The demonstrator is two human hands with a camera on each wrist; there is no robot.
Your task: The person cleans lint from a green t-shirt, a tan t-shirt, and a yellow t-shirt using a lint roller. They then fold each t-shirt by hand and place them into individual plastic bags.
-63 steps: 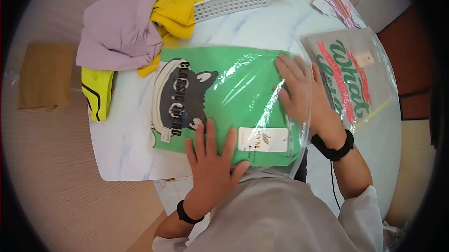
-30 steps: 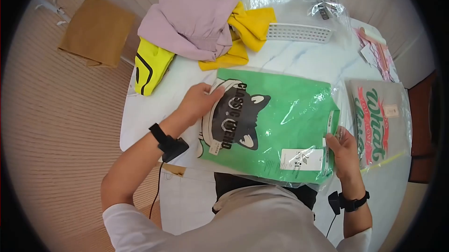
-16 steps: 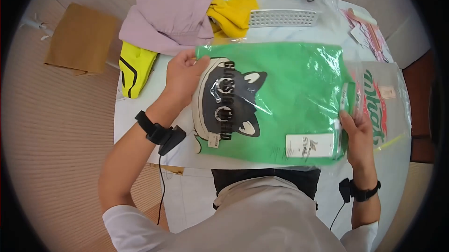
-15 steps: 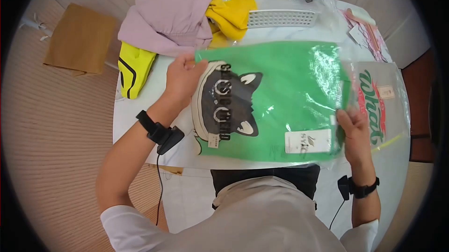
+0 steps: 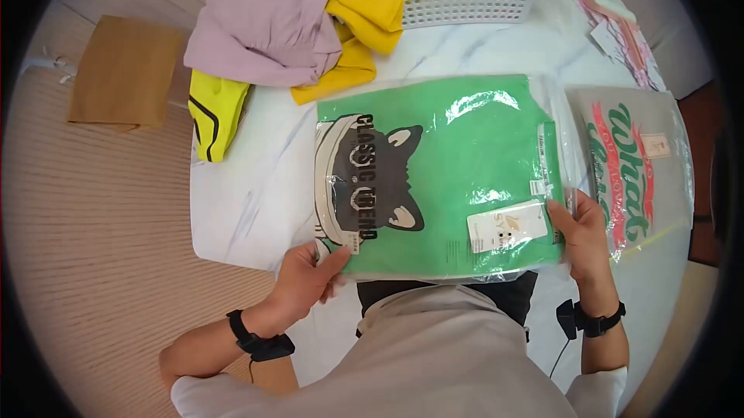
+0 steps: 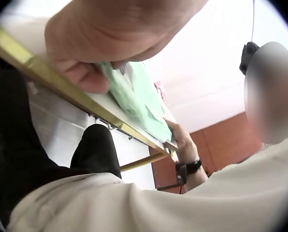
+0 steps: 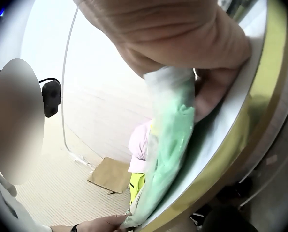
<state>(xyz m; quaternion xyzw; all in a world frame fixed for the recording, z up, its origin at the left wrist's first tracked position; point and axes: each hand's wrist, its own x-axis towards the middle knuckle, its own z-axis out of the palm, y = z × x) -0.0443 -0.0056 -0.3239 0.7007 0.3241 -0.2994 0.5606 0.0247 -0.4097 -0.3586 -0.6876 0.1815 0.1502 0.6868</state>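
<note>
A green garment (image 5: 457, 146) with a dark cat print and a white hang tag (image 5: 508, 227) lies folded inside a clear plastic bag at the table's front edge. My left hand (image 5: 304, 278) pinches the bag's near left corner, thumb on top. With thumb above and fingers beneath, my right hand (image 5: 583, 238) grips the right edge of the bag. In the right wrist view the bagged green garment (image 7: 168, 140) stretches between both hands, close over the tabletop. The left wrist view shows the left hand (image 6: 110, 38) at the green bag's edge.
Mauve (image 5: 263, 22), yellow (image 5: 372, 15) and neon yellow (image 5: 218, 115) clothes are heaped at the back left. Behind are a white perforated basket (image 5: 465, 10) and clear plastic. A grey bagged garment (image 5: 629, 170) lies right. A brown paper bag (image 5: 124, 70) is on the floor.
Both hands first lay flat on the bag, then gripped its sides and raised it. Now it is lower, near the table, and the left hand has moved from the far left side to the near left corner.
</note>
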